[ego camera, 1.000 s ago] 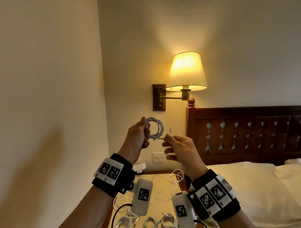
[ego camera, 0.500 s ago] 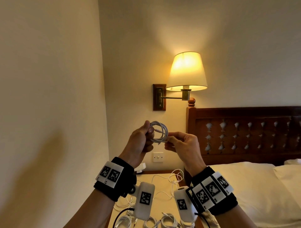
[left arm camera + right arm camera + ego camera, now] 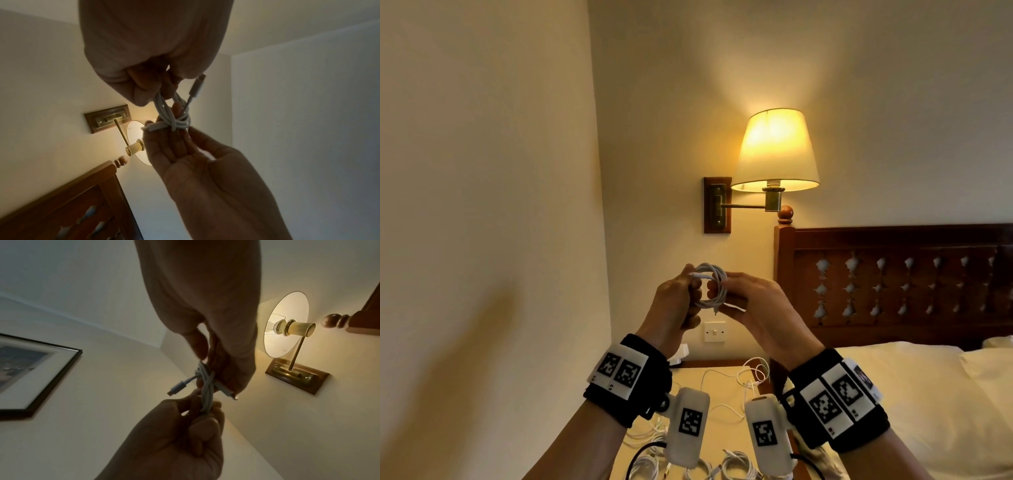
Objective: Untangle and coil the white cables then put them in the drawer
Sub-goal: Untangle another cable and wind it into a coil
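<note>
Both hands hold one small white cable coil [image 3: 711, 286] raised in front of the wall. My left hand [image 3: 688, 291] grips the coil's left side with curled fingers [image 3: 207, 421]. My right hand [image 3: 724, 296] pinches the right side between thumb and fingers [image 3: 174, 141]. The cable's tail is wrapped across the loops [image 3: 205, 389], and both connectors stick out: one plug [image 3: 177, 388] toward the left, the other plug [image 3: 228, 393] by the right fingertips. More white cables [image 3: 753, 373] lie loose on the bedside table [image 3: 722, 387], and coiled cables [image 3: 736, 462] lie at its near edge. No drawer shows.
A lit wall lamp [image 3: 775, 150] hangs just above and right of the hands. A dark wooden headboard [image 3: 893, 274] and the bed [image 3: 893, 394] fill the right side. A wall switch [image 3: 714, 331] sits below the hands. The left wall is close.
The right hand, which held the loose tail out to the right, has closed in on the coil; the tail now crosses the loops. Both hands have sunk slightly.
</note>
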